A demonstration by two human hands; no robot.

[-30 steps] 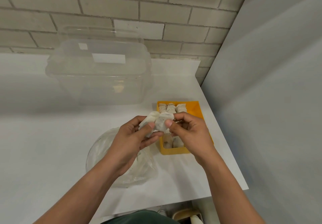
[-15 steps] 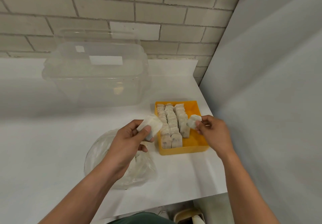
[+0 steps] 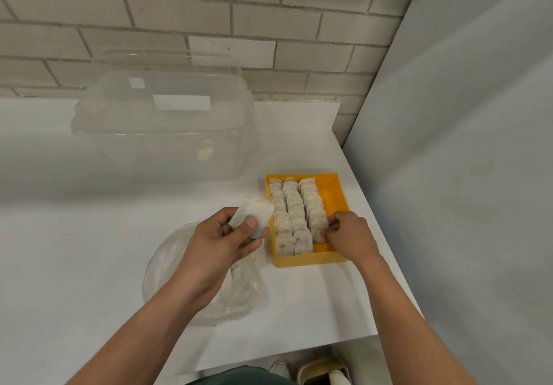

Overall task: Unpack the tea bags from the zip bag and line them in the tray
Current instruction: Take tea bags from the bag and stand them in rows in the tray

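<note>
Left hand (image 3: 223, 241) over zip bag (image 3: 176, 268), thumb and fingers clamped on spare tea bags (image 3: 256, 214), right hand (image 3: 348, 235) at 3 o'clock, fingertips pinching end tea bag (image 3: 318, 229) in yellow tray (image 3: 339, 197).

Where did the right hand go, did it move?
Yes. The right hand moved rightward across the yellow tray, to its third row's near end.

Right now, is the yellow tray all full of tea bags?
No, a bare yellow strip shows in the tray right of the three tea bag rows.
</note>
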